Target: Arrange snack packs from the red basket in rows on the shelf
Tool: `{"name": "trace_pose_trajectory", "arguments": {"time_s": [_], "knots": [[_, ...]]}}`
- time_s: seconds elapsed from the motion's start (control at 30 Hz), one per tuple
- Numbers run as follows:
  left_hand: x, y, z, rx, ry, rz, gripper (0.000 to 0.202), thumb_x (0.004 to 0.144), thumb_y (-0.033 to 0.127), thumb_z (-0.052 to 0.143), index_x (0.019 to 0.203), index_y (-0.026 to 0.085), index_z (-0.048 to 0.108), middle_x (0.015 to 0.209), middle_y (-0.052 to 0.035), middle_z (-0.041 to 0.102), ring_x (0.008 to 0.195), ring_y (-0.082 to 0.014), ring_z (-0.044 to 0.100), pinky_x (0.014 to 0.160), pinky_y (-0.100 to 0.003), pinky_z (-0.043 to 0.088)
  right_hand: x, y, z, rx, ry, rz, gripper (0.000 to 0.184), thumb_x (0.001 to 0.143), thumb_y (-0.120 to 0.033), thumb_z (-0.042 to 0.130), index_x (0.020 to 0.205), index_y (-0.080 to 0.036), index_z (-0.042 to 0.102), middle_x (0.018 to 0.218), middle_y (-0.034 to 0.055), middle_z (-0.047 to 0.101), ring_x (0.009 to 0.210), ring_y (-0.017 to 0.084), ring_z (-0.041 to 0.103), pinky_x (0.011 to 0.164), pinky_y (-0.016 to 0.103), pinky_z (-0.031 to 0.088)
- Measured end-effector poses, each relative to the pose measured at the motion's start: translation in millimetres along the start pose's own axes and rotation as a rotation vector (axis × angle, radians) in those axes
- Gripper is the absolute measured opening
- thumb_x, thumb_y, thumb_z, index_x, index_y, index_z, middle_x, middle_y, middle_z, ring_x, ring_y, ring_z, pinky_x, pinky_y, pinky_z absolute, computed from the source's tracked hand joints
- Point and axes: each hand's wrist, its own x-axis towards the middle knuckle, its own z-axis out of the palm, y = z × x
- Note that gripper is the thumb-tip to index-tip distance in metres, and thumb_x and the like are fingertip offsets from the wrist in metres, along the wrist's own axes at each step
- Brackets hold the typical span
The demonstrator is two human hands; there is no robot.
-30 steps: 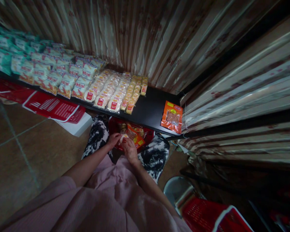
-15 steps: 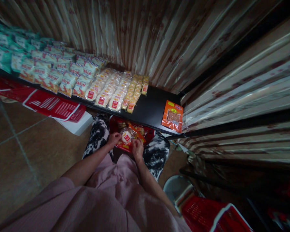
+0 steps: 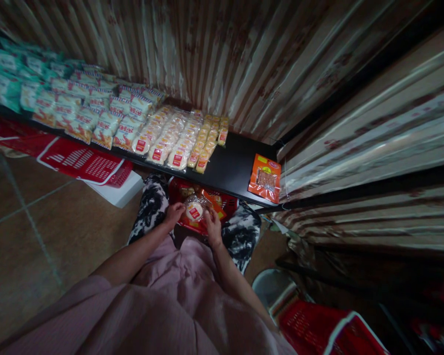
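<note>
Between my two hands is a round white rice cracker packet (image 3: 194, 211) in clear wrap with a red label. My left hand (image 3: 175, 214) pinches its left side, and my right hand (image 3: 212, 223) grips its right edge. Below it, between my knees, sits a red basket (image 3: 229, 201) holding orange packs (image 3: 219, 202) and other snacks. Similar white cracker packets (image 3: 178, 157) lie in overlapping rows on the black shelf (image 3: 231, 165) above. To their right are short rows of small yellow packets (image 3: 203, 160).
Chip bags (image 3: 105, 129) and green bags (image 3: 5, 88) fill the shelf's left part. An orange sausage pack (image 3: 265, 178) lies at its right end. Under the shelf are a red basket (image 3: 83, 160) and a white box (image 3: 124, 190). Another red basket (image 3: 311, 323) stands behind right, beside a bucket (image 3: 272, 286).
The packet has turned slightly so its round face shows flatter, and my right hand has shifted a little to the right. The whole view has moved slightly.
</note>
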Motion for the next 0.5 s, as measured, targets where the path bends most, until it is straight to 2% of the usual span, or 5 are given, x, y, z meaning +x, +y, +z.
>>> {"name": "trace_pose_trajectory", "arguments": {"time_s": [0.1, 0.2, 0.33, 0.5], "knots": [[-3, 2, -0.5, -0.015, 0.004, -0.011, 0.010, 0.067, 0.025, 0.055, 0.063, 0.018, 0.062, 0.062, 0.0022, 0.061, 0.065, -0.0131, 0.056, 0.062, -0.021, 0.042, -1, -8, 9, 0.143, -0.079, 0.146, 0.053, 0.072, -0.049, 0.061, 0.114, -0.017, 0.056, 0.104, 0.0081, 0.065, 0.086, 0.017, 0.064, 0.076, 0.032, 0.054], [-2, 1, -1.8, -0.067, 0.018, -0.048, 0.010, 0.067, 0.025, 0.055, 0.067, 0.017, 0.062, 0.063, 0.0017, 0.061, 0.065, -0.0128, 0.057, 0.060, -0.021, 0.043, -3, -11, 17, 0.208, -0.121, 0.191, 0.051, 0.067, -0.048, 0.066, 0.107, -0.018, 0.058, 0.086, 0.0026, 0.067, 0.070, 0.014, 0.063, 0.065, 0.029, 0.055], [0, 0, -2.9, -0.228, 0.021, -0.143, 0.013, 0.066, 0.026, 0.061, 0.075, 0.017, 0.063, 0.068, 0.0005, 0.062, 0.064, -0.0121, 0.058, 0.058, -0.021, 0.046, -4, -9, 23, 0.262, -0.073, 0.189, 0.043, 0.064, -0.044, 0.068, 0.096, -0.018, 0.059, 0.077, 0.0001, 0.065, 0.062, 0.012, 0.060, 0.061, 0.028, 0.054], [-2, 1, -2.1, -0.376, 0.010, -0.228, 0.022, 0.065, 0.020, 0.067, 0.084, 0.015, 0.059, 0.079, -0.0024, 0.062, 0.065, -0.0116, 0.061, 0.061, -0.025, 0.052, -3, -4, 23, 0.229, 0.031, 0.196, 0.038, 0.064, -0.042, 0.065, 0.093, -0.018, 0.058, 0.072, -0.0017, 0.062, 0.054, 0.010, 0.055, 0.055, 0.026, 0.052]]}}
